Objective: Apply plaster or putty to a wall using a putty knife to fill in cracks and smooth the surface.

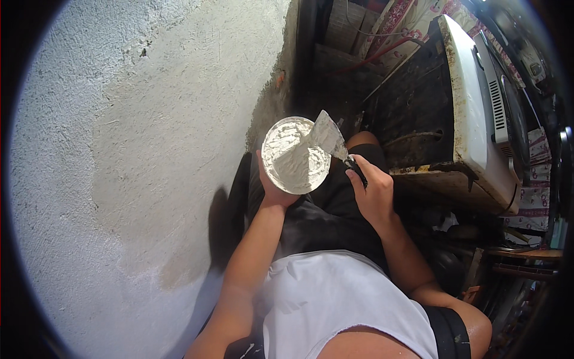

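My left hand (277,192) is wrapped round the side of a round white tub (265,169), holding it up over my lap. Thick off-white paste (291,158) fills the tub, its surface ridged and scraped. In my right hand (372,182) is the black handle of a putty knife (329,136). Its blade is smeared with the same paste and sits over the tub's right rim. Whether the blade's edge touches the paste, I cannot tell. Most of my left fingers are hidden under the tub.
On my left rises a rough whitish wall (66,179) with a smoother beige patch (173,119). Close on my right stands a stove-like white and black appliance (478,113) with rusty edges. Patterned cloth (418,18) and a red hose (376,60) lie behind it.
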`<state>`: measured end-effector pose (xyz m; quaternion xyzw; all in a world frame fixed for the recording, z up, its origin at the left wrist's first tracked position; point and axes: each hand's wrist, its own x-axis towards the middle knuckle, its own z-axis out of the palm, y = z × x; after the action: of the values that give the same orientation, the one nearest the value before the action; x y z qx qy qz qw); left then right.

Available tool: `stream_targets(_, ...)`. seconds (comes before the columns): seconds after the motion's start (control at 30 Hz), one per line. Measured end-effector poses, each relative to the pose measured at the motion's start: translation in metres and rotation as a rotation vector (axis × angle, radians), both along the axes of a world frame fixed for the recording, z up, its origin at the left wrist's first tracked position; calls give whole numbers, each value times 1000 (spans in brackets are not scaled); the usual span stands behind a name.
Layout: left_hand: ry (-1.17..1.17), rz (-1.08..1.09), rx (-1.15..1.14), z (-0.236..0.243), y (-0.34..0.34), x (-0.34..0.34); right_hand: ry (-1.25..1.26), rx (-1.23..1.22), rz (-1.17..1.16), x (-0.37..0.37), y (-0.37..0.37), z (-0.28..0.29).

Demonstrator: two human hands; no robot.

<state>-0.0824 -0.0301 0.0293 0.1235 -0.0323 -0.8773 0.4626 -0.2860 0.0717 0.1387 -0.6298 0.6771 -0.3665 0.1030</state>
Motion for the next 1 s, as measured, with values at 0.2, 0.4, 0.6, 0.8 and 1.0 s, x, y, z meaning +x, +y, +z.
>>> stream_targets(0.2, 35, -28, -52, -1, 0, 1, 115, 10, 22, 0, 3, 0)
stream_targets(0.4, -109, -74, -39, -3, 1, -2, 188, -11, 53, 1, 3, -5)
stream_targets(0.6, -153, -83, -34, 6, 2, -4, 145, -6, 40, 4, 4, -11)
stream_targets(0.8, -126, -45, 38, 13, 1, -4, -62, -89, 71, 1, -3, -23)
stream_targets(1.0, -192, -87, -9, 13, 1, -7, -618, 213, 0, 8, 7, -31)
